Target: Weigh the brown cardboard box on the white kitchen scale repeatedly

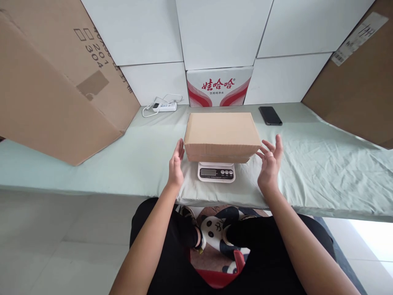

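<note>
Box: a shut cardboard box (221,135) sits on the digital kitchen scale (216,171), overhanging it on both sides.
Left hand: the left hand (176,164) is open and flat, fingers together, just beside the box's left end, holding nothing.
Right hand: the right hand (270,163) has its fingers spread, just off the right end, empty.
Table: a pale green cloth (322,164) covers it.
Behind: a black phone (270,115), a white power strip (165,106).

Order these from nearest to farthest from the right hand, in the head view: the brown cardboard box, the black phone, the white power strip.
From the right hand:
1. Brown cardboard box, just left of its fingers, on the scale.
2. Black phone, beyond the hand, toward the wall.
3. White power strip, far left, by the wall.
</note>
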A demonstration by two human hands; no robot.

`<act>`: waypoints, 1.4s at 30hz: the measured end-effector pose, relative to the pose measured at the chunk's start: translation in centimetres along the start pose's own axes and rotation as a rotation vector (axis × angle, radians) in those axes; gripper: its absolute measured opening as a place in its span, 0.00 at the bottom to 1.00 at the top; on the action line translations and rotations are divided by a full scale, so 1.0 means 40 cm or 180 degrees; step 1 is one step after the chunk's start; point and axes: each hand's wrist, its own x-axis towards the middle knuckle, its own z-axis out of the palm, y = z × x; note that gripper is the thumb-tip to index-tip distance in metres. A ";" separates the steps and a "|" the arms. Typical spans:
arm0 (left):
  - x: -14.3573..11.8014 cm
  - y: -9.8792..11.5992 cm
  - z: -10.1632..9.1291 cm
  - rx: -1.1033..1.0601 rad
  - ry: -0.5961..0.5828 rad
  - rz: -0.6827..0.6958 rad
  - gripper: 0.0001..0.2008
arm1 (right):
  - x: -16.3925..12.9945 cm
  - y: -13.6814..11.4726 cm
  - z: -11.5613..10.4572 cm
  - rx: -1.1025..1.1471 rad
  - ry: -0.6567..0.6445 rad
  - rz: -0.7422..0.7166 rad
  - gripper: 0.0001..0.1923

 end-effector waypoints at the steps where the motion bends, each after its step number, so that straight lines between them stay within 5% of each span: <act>1: 0.000 -0.001 0.000 -0.0006 0.0003 -0.0010 0.51 | -0.001 0.000 0.002 0.0000 -0.0002 0.0014 0.43; 42: -0.009 0.002 0.008 -0.0293 0.0009 -0.0193 0.51 | -0.013 0.001 0.007 -0.0148 -0.0304 0.0056 0.36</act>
